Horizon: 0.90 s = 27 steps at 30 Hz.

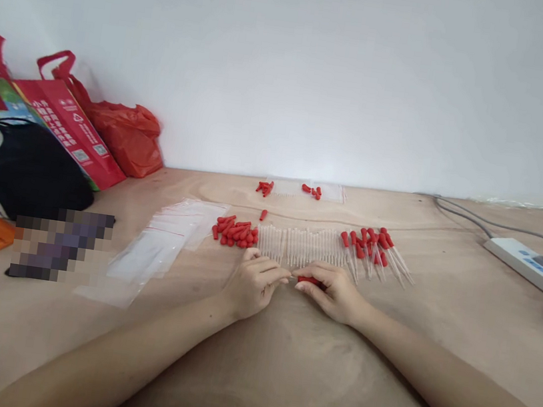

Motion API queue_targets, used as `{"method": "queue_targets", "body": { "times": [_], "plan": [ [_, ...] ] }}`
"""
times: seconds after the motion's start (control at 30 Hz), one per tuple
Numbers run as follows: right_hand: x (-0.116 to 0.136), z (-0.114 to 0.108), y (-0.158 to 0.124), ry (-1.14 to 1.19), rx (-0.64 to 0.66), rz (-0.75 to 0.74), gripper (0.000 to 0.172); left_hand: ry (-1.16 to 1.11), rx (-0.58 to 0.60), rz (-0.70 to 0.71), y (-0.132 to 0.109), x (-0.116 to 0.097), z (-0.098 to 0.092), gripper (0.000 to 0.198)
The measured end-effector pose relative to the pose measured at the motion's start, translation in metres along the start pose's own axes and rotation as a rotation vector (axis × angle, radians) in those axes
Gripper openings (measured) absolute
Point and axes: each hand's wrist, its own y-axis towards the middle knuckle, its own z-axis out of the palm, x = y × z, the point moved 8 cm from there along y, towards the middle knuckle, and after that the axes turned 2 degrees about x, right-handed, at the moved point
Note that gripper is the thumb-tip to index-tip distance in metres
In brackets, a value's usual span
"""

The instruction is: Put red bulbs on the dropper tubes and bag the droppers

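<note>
My right hand [332,291] is closed around a red rubber bulb [308,280]. Facing it, my left hand [255,282] pinches a thin glass dropper tube [293,276], mostly hidden by the fingers, whose end meets the bulb. Just beyond both hands lies a row of clear glass dropper tubes [313,246], side by side. A pile of loose red bulbs [236,232] is left of that row, with a single bulb [263,215] behind it. To the right, several droppers with red bulbs on them [377,245] lie in a loose heap.
Clear zip bags [159,242] are spread on the wooden table at left. Farther back are bagged bulbs and tubes [284,188]. A pixelated dark object [63,245], a black drawstring bag [38,171] and red bags [124,135] stand left; a power strip [535,271] lies right.
</note>
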Motion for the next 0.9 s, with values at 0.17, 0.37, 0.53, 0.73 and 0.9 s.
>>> {"method": "queue_targets", "body": {
  "times": [0.17, 0.37, 0.53, 0.73, 0.9],
  "plan": [
    [-0.007, -0.003, -0.001, 0.052, -0.082, 0.08, 0.015, 0.019, -0.014, -0.023, 0.001, 0.003, -0.001, 0.018],
    [0.003, -0.003, -0.001, 0.07, -0.079, 0.032, 0.016, 0.062, -0.059, 0.014, 0.001, -0.004, -0.005, 0.019],
    [0.0, 0.003, 0.001, 0.146, -0.058, 0.156, 0.023, 0.134, -0.111, 0.052, 0.001, -0.015, -0.012, 0.018],
    [-0.01, 0.003, 0.005, 0.238, -0.023, 0.256, 0.022, 0.119, -0.106, -0.011, 0.004, -0.009, -0.009, 0.018],
    [-0.011, -0.011, 0.002, 0.165, -0.105, 0.16, 0.017, 0.076, -0.091, -0.051, 0.004, 0.005, -0.006, 0.016]
  ]
}}
